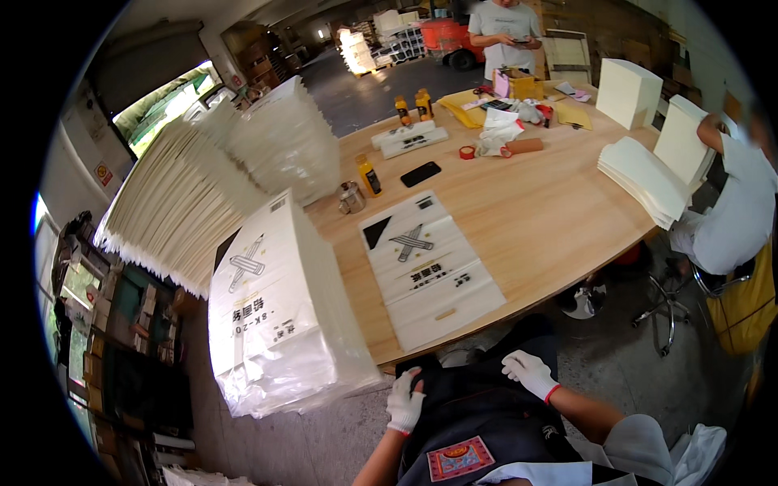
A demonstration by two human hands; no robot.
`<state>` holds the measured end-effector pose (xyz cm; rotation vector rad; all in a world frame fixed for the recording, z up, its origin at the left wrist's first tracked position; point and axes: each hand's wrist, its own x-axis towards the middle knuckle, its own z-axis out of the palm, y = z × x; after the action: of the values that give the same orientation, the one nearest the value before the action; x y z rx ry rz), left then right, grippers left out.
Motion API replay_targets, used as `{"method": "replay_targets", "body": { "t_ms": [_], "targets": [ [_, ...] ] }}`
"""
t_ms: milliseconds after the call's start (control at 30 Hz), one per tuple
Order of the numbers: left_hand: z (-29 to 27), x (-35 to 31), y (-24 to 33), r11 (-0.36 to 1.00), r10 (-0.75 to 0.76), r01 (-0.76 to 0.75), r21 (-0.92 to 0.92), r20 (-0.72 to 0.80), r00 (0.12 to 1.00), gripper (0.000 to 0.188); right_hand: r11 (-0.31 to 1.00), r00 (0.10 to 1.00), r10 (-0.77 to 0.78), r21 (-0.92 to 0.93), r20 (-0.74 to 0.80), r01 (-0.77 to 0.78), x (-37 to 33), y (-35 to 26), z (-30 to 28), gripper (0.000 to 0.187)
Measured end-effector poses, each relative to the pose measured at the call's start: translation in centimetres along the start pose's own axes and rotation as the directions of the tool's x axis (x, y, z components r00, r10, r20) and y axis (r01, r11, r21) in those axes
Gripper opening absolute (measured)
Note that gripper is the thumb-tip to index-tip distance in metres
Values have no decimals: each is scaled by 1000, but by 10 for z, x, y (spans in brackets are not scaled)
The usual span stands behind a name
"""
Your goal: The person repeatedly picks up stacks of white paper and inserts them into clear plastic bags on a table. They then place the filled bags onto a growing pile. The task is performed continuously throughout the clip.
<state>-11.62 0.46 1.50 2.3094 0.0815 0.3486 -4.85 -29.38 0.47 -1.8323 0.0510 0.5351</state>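
Note:
My two hands, in white knit gloves with red cuffs, rest at the dark apron (478, 405) over my lap. My left hand (405, 401) lies at its left side with thumb and fingers apart, some fingertips bare. My right hand (529, 374) lies on its right side, fingers loosely bent and slightly apart. Neither holds anything. Ahead of them a flat printed plastic bag (442, 283) with a crossed-pencils picture lies near the table's front edge. To its left stands a tall stack of similar filled bags (279, 300), leaning and reaching the table's edge.
Behind that stack rise more piles of white sheets (174, 190). A phone (421, 173), metal mug (351, 197) and orange bottle (369, 176) stand mid-table (535, 219). Paper stacks (640, 174) lie at the right, beside a seated person (741, 186). Another person (506, 36) stands beyond the table.

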Motion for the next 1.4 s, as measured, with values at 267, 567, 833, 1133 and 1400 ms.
{"method": "replay_targets", "body": {
  "t_ms": [267, 567, 833, 1133, 1400],
  "targets": [
    [58, 64, 61, 961, 272, -276, -33, 303, 913, 31, 989, 966, -142, -63, -214, 131, -43, 7, -21, 24],
    [105, 60, -53, 967, -255, 228, 114, 464, 848, 40, 990, 618, -94, -140, -780, -26, -81, 84, -63, 21],
    [106, 23, -140, 822, -539, -11, 569, 785, 305, 43, 685, 535, 669, 148, -516, -714, -156, 324, -36, 37],
    [59, 32, -137, 758, -644, 45, 651, 735, 211, 42, 658, 583, 743, 201, -328, -726, -198, 326, -23, 42],
    [126, 83, -72, 855, -505, 108, 507, 769, 392, 41, 617, 498, 782, 356, -375, -702, -171, 287, -68, 42]
  ]
}}
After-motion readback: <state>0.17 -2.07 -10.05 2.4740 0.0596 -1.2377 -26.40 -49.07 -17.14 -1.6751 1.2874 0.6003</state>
